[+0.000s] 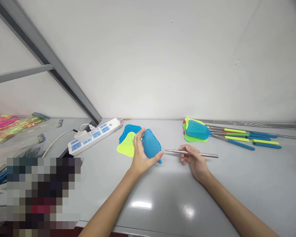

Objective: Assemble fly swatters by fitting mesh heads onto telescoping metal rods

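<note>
My left hand (140,153) grips a blue perforated fly swatter head (151,143) by its edges, its narrow socket pointing down and right. In my right hand (194,161) is a thin metal telescopic rod (209,155), held nearly level between thumb and fingers. The rod's thin tip points left at the swatter head, with a small gap between them. Behind my left hand, a yellow-green swatter head (125,144) and another blue swatter head (129,130) lie overlapping on the grey table (167,194).
Stacked fly swatters (197,129) with coloured handles (240,143) lie at the right. Long metal rods (261,124) run along the wall. A white power strip (96,135) with plugs stands left. Packaged goods (19,126) lie far left, near a pixelated area.
</note>
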`<state>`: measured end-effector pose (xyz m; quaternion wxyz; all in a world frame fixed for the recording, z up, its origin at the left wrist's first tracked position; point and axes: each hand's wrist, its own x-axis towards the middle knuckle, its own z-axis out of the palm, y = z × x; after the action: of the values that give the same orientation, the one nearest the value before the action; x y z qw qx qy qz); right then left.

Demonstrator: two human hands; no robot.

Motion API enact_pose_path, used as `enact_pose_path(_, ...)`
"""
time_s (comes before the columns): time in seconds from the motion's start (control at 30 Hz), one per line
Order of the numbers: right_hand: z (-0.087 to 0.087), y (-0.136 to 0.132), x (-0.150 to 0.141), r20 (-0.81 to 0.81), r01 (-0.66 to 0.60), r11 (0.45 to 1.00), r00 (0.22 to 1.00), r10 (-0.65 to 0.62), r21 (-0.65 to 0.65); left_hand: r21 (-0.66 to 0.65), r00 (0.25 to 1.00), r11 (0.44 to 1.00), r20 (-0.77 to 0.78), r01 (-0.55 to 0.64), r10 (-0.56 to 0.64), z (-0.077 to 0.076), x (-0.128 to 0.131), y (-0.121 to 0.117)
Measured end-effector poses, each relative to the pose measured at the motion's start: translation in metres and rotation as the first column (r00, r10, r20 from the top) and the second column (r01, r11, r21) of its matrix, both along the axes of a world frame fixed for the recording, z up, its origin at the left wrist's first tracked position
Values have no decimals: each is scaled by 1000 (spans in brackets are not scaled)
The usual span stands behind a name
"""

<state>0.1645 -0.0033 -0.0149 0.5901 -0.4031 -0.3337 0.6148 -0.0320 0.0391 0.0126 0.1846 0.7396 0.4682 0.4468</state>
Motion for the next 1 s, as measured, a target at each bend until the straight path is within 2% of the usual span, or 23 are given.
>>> enact_pose_path(0.33, 6, -4, -1, -39, -41, 999, 998, 41, -8, -128, 997, 992, 64, -21, 29, -2, 0, 2)
enact_pose_path(0.7, 16, -13, -8, -8, -197, 980, 980, 197, 9, -142, 997, 987, 28, -73, 77, -6, 3, 3)
enact_pose_path(1.0, 14, -13, -11, -6, -153, 988, 988, 153, 16, -159, 994, 981, 6, -109, 111, -8, 4, 3)
